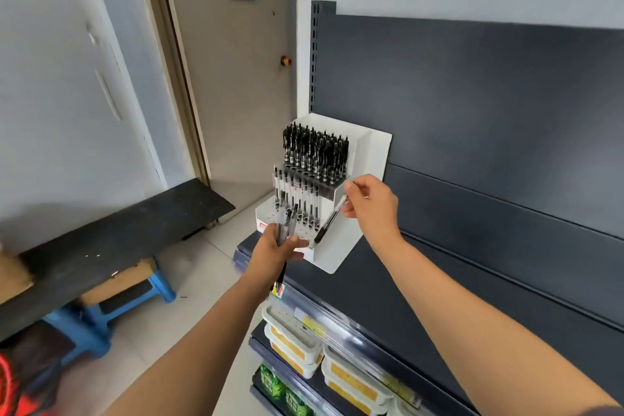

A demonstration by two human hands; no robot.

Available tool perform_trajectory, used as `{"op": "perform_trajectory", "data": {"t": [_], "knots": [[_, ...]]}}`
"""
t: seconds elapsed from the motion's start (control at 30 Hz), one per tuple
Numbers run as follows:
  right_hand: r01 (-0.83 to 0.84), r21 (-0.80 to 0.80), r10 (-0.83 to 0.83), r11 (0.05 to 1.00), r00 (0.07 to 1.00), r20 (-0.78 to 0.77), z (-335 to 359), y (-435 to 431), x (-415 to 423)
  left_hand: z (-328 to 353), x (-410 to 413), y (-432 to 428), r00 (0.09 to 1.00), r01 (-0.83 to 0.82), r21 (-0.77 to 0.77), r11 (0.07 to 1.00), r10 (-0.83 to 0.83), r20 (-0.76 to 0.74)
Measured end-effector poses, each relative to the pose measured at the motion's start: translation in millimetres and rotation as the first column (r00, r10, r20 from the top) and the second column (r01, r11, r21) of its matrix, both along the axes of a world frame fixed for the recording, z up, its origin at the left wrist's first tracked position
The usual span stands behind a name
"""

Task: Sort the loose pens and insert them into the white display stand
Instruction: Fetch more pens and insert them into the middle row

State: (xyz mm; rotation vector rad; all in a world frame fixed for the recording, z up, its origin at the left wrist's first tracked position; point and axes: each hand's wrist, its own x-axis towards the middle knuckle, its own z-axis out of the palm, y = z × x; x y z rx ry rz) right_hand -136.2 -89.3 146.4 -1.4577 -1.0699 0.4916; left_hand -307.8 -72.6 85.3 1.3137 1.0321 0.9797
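One pen (330,220) hangs tip-down from the right hand (369,203), pinched near its top, just beside the stand (364,159) and low at its front. Several more pens (285,224) sit bunched in the left hand (275,252), fingers curled round them, before the lowest row. The stand rests on a dark shelf (439,280). Risk: the slanted pen could miss its hole and catch on neighbours, or the loose bundle may slip.
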Motion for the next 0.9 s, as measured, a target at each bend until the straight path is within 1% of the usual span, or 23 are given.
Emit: {"op": "perform_trajectory", "data": {"t": [0.1,0.17,0.27,0.33,0.5,0.57,0.67,0.73,0.8,0.87,0.9], "knots": [[0.08,0.038,-0.082,0.996,0.994,0.067,-0.8,23.1,5.3,-7.2,-7.2,27.7,1.0,0.016,-0.057,0.998,-0.016,0.003],[0.08,0.015,-0.082,0.997,0.985,0.152,-3.3,35.9,9.2,-7.4,-4.7,41.3,0.999,0.046,-0.082,0.996,-0.045,0.018],[0.082,-0.025,-0.071,0.996,0.949,0.308,-14.3,53.7,12.8,-5.7,6.0,60.4,0.996,0.084,-0.031,0.996,-0.085,-0.034],[0.083,-0.042,-0.063,0.996,0.933,0.355,-23.1,63.4,13.9,-4.4,11.6,68.8,0.992,0.103,-0.004,0.995,-0.103,-0.071],[0.09,-0.113,-0.027,0.989,0.884,0.466,-38.1,85.6,12.5,-6.2,13.7,89.6,0.988,0.13,0.026,0.991,-0.127,-0.086],[0.121,-0.177,-0.006,0.977,0.84,0.542,-45.2,91.1,11.2,-10.0,13.4,97.3,0.984,0.164,0.015,0.986,-0.162,-0.081],[0.226,-0.266,0.03,0.937,0.707,0.707,-51.4,98.1,9.2,-12.2,14.4,111.0,0.969,0.233,0.004,0.972,-0.232,-0.078],[0.253,-0.275,0.035,0.927,0.675,0.737,-55.6,102.0,6.5,-10.4,12.7,118.9,0.955,0.288,0.0,0.958,-0.287,-0.072],[0.325,-0.24,-0.056,0.915,0.69,0.722,-58.0,109.3,-2.9,-13.5,7.5,136.4,0.92,0.386,-0.012,0.922,-0.386,-0.074],[0.341,-0.224,-0.092,0.913,0.707,0.702,-59.9,106.2,-1.8,-15.0,8.7,137.1,0.918,0.39,-0.022,0.921,-0.39,-0.064],[0.37,-0.226,-0.108,0.901,0.697,0.709,-61.4,107.1,-3.8,-15.2,7.6,141.2,0.911,0.407,-0.021,0.913,-0.407,-0.068]]}}
